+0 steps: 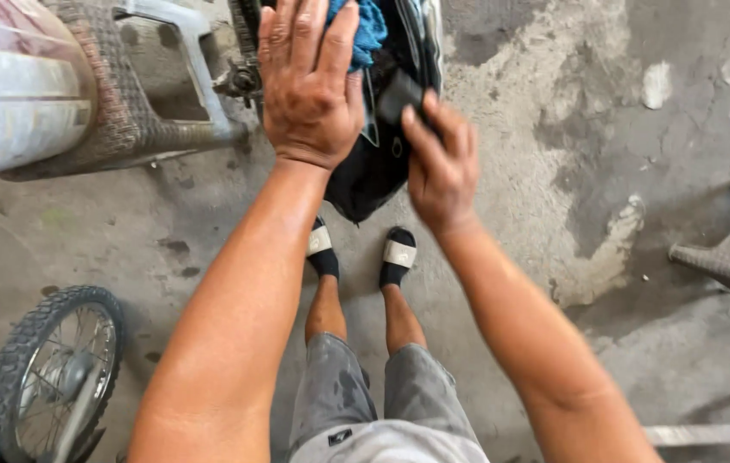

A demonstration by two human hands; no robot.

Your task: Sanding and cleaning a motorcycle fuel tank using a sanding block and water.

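Observation:
My left hand [309, 81] lies flat, fingers together, pressing a blue cloth [371, 30] against a black glossy motorcycle part [378, 163] at the top middle of the head view. My right hand [442, 159] is just to the right, fingers curled around a small black piece [398, 96] on that same black part. Most of the cloth is hidden under my left hand. Below my arms I see my own legs in grey shorts and black-and-white slippers [399, 255].
A spoked motorcycle wheel with a knobby tyre [48, 369] stands at the lower left. A woven chair frame [133, 111] and a pale cylinder [13, 86] are at the upper left. Another woven chair leg [725, 261] reaches in from the right. The floor is stained concrete.

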